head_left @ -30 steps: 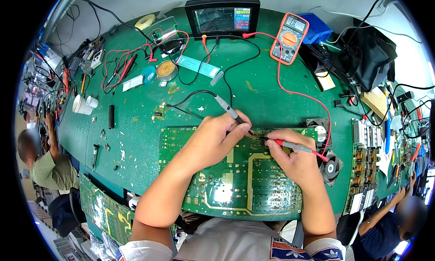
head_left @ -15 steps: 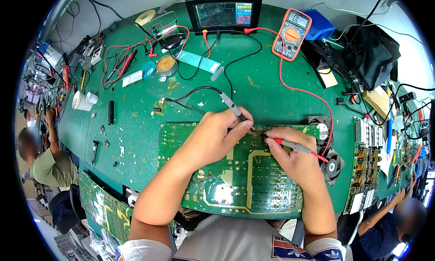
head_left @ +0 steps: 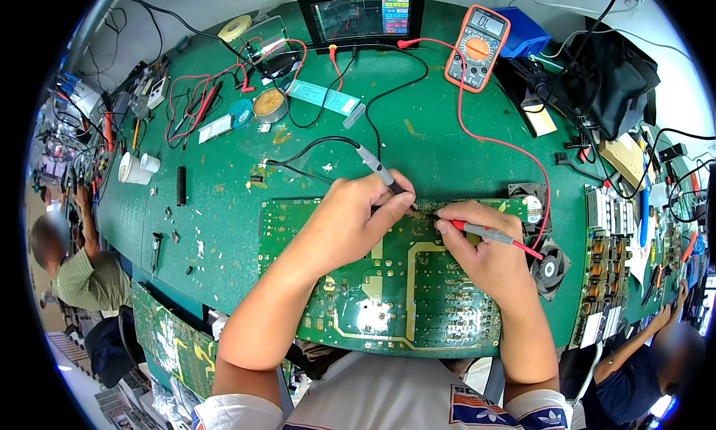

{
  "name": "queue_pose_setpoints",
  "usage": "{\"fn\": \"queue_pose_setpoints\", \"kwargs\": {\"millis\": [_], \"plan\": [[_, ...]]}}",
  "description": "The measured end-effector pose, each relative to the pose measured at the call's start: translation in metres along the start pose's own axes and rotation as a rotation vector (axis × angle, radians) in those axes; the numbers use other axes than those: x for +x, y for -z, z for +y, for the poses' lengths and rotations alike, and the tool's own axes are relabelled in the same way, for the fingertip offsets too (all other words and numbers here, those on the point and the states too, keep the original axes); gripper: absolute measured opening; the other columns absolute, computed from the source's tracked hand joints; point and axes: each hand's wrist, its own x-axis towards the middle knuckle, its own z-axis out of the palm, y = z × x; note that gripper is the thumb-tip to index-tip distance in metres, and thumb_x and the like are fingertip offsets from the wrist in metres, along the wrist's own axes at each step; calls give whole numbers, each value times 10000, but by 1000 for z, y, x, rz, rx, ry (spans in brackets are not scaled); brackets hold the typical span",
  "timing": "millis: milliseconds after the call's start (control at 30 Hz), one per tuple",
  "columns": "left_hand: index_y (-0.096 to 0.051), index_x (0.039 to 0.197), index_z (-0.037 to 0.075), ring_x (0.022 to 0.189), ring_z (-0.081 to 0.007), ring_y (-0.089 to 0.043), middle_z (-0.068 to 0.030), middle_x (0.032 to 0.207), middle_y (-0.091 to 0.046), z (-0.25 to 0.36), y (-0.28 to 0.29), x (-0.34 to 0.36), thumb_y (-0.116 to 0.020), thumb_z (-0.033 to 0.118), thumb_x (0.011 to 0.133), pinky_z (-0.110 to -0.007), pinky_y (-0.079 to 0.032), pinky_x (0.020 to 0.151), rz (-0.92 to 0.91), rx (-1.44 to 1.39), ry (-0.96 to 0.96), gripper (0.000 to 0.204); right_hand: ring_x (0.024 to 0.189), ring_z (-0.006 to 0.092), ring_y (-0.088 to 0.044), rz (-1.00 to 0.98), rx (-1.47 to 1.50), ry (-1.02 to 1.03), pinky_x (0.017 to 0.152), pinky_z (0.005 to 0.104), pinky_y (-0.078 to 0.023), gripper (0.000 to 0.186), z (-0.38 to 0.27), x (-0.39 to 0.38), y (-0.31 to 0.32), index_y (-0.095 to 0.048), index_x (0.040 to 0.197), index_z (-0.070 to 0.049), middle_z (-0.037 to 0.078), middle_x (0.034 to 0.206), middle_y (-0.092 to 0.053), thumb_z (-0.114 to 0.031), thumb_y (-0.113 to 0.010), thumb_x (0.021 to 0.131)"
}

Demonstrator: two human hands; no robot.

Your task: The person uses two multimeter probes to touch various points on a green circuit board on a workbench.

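A: Take the circuit board (head_left: 384,270) as the middle of the dial, twelve at the table's far side. Where are the hands?

B: The left hand (head_left: 354,221) is over the board toward eleven o'clock, grasping a gray-and-black probe (head_left: 375,166) between thumb and fingers. Its black lead (head_left: 309,143) curves off toward ten.

A: And the right?

B: The right hand (head_left: 485,243) is toward two o'clock, pinching a red-and-gray probe (head_left: 492,234), its back end slanting toward the wrist. A red lead (head_left: 514,148) rises from it in a long bend.

A: Do the tips touch the board?

B: They point in at each other near its far edge, between twelve and one, just beside one another. I can't tell whether they make contact (the tips are too small to read).

A: Where is the board lying?

B: Flat on the green table (head_left: 224,236), right in front of the person, with both forearms reaching over it.

A: Anything round about?

B: A black monitor (head_left: 347,20) at twelve, an orange multimeter (head_left: 477,49) near one, a cooling fan (head_left: 550,269) at three, a white cup (head_left: 133,169) at ten and a round tin (head_left: 270,105) at eleven.
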Motion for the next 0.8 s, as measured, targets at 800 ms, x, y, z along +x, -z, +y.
{"fn": "queue_pose_setpoints", "kwargs": {"millis": [800], "plan": [[-655, 947, -66, 749, -93, -610, -81, 950, -692, 2, 2, 2, -597, 59, 1001, -259, -481, 664, -76, -61, 127, 148, 724, 245, -701, -5, -4, -144, 646, 304, -540, 115, 2, -1, 1, -674, 936, 13, 132, 841, -699, 6, -740, 842]]}}
